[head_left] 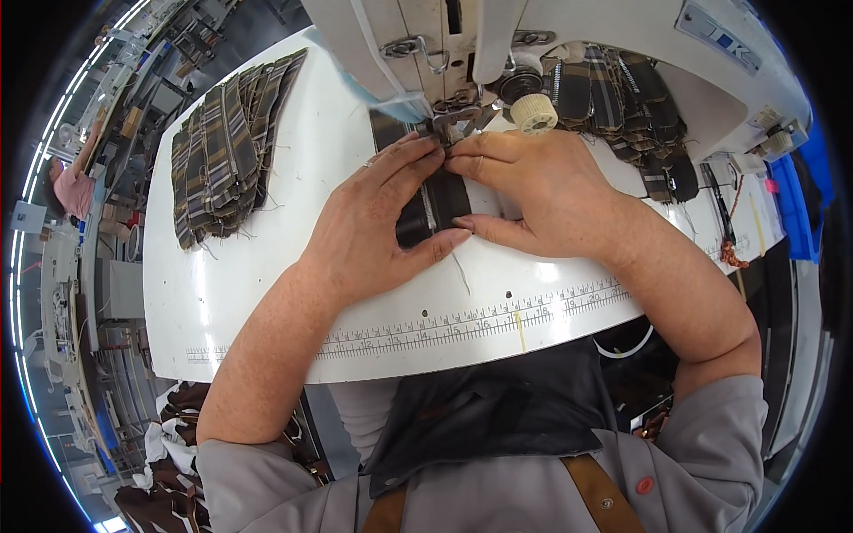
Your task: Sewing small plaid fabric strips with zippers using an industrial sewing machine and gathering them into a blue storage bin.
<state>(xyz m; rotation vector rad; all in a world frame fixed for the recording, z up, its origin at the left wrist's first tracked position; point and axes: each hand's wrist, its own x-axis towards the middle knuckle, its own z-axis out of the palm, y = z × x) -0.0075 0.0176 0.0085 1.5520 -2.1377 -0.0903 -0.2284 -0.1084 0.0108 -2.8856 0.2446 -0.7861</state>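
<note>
A dark fabric piece (452,201) with a metal zipper (428,211) down its middle lies on the white table, its far part under the sewing machine's presser foot (456,123). My left hand (360,218) holds the piece on its left side, fingers together near the foot, thumb by its near end. From the right, my right hand (555,191) grips it, with fingertips beside the foot and thumb on the right edge. The two thumb tips nearly meet. My fingers hide much of the piece and the needle area. A loose thread trails toward me.
Plaid fabric pieces (227,147) are stacked at the left; more zippered pieces (622,102) lie under the machine arm (613,22) at the right. A ruler strip (462,327) runs along the near edge. A blue bin (800,204) stands far right. Another person (75,186) is far left.
</note>
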